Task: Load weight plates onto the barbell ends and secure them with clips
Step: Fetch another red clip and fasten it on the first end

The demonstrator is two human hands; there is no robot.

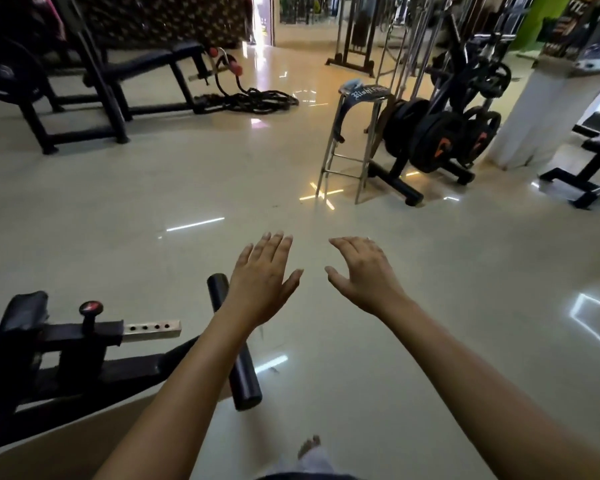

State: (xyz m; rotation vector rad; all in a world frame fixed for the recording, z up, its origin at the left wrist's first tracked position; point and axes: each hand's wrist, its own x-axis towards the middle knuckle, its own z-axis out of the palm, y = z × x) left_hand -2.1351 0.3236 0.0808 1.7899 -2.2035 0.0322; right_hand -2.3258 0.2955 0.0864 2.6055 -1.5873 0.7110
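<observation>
- The glossy pale floor [153,188] fills the view and carries all the gym gear.
- A black flat bench [142,60] stands towards the floor's far left corner.
- A black machine frame [66,358] sits at the near left edge, with a drilled steel bar sticking out of it.
- A black plate rack [395,181] stands on the far right of the floor. The weight plates [433,140], black with orange marks, hang on it on edge, well apart from both hands.
- A tall steel stool [364,95] stands just left of the rack.
- A dark rope [253,98] lies coiled on the floor beside the bench's foot.
- A black roller pad [238,358] juts from the machine frame, partly behind the left forearm.
- The left hand [264,282] is held out over the floor, palm down, fingers straight and spread, grasping nothing.
- The right hand [364,275] is just beside it, fingers loosely bent and released, also empty.
- A black pin knob [90,308] stands up from the frame.
</observation>
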